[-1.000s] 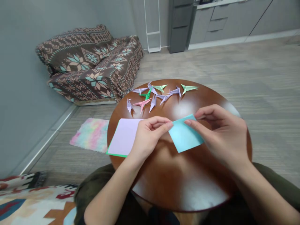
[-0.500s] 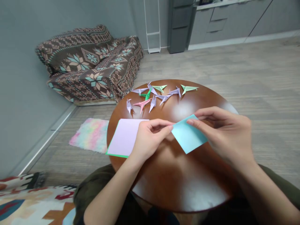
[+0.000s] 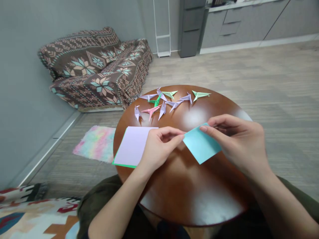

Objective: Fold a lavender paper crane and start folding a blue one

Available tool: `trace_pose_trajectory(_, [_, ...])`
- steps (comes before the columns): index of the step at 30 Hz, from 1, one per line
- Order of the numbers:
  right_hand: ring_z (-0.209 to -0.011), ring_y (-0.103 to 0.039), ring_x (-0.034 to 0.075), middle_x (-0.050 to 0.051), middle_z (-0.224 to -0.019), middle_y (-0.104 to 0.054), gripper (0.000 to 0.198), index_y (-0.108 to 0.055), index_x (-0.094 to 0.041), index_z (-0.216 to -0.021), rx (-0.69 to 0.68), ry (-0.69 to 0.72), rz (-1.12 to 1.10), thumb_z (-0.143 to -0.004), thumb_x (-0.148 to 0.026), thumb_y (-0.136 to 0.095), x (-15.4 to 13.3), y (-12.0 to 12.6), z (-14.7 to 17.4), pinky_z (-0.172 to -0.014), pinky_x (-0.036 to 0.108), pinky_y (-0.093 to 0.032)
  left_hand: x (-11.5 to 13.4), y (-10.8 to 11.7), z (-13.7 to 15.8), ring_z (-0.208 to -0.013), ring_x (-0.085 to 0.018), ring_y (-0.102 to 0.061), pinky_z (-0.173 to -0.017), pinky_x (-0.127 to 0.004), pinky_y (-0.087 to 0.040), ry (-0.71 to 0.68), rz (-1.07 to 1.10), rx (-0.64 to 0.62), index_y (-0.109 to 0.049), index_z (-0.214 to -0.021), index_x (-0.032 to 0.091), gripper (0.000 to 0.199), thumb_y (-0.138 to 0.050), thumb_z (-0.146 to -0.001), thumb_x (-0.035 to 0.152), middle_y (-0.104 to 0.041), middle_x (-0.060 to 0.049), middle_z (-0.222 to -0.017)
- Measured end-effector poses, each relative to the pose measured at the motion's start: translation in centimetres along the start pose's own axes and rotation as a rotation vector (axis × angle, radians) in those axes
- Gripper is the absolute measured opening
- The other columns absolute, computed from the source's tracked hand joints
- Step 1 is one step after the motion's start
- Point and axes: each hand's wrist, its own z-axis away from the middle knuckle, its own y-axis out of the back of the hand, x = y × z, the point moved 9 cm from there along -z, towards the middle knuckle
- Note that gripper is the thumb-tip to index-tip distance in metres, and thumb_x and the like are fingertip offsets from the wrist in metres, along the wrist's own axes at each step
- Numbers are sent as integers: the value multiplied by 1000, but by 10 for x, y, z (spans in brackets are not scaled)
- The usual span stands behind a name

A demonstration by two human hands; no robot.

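Note:
A light blue square of origami paper (image 3: 201,145) is held up over the round table, one corner pointing toward me. My left hand (image 3: 161,146) pinches its left corner between thumb and fingertips. At the upper edge, my right hand (image 3: 236,141) grips the paper, thumb on top and fingers behind. Partly hidden by my left hand lies a stack of lilac paper (image 3: 133,144) with a green edge showing below. Toward the far side of the table lie several folded paper cranes in lilac, green and pink, among them a pink crane (image 3: 151,111) and a pale green crane (image 3: 199,95).
The brown round table (image 3: 194,202) has a glossy top. Beyond it on the left stands a sofa (image 3: 99,73) under a patterned cover. A fluffy pastel rug (image 3: 96,144) lies on the floor. Grey cabinets (image 3: 231,26) line the far wall.
My right thumb has slid slightly along the upper edge of the blue paper, toward its top corner. My left hand keeps its pinch almost unmoved.

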Motion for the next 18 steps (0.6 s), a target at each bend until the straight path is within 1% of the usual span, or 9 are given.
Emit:
trace_pose_trajectory(4, [-61,-63,13,-2,-70,-74,11,-78,-24,-75,-16,-16,-23,-80,-27,-87,2,-1,-1,-53,21,-49,-1,-1,-1,-85,-18,-78,-83,-25,-61,2,8,-11,-81,-82,17,8,-84,-80,24,-84,-4,-89])
trace_pose_trajectory(10, [-60,-63,13,-2,-69,-73,11,-77,-23,-75,-83,-38,-61,-82,-26,-85,5,-5,-3,-52,21,-47,-5,0,-3,-78,-16,-74,-77,-24,-59,7,-31,-28,-80,-80,16,8,-83,-80,23,-82,-3,-84])
trace_pose_trajectory(11, [-59,-63,12,-2,-69,-72,12,-76,-23,-75,-107,-38,-67,-82,-26,-85,5,-7,-3,-51,21,-46,-6,-1,-2,-76,-16,-74,-75,-25,-58,15,-43,-45,-79,-79,16,8,-82,-81,23,-81,-4,-82])
trace_pose_trajectory(13, [-60,-63,12,-2,-68,-72,12,-76,-22,-74,-171,-29,-65,-83,-26,-84,3,-12,-3,-51,21,-45,-6,-7,0,-79,-17,-74,-77,-26,-58,23,-57,-105,-79,-80,16,6,-79,-83,21,-82,-5,-85])
trace_pose_trajectory(16, [-62,-65,13,-3,-69,-72,12,-76,-22,-75,-307,21,-40,-85,-25,-82,-6,-25,1,-52,22,-45,0,-17,5,-83,-18,-74,-78,-26,-57,-24,-116,-192,-82,-88,15,9,-79,-85,23,-82,-6,-90])
trace_pose_trajectory(18, [-63,-66,13,-3,-70,-73,12,-76,-22,-76,-370,49,-17,-87,-24,-80,-12,-30,4,-55,22,-46,6,-17,6,-82,-18,-72,-75,-26,-55,-83,-137,-180,-84,-89,15,11,-80,-85,25,-82,-7,-90])
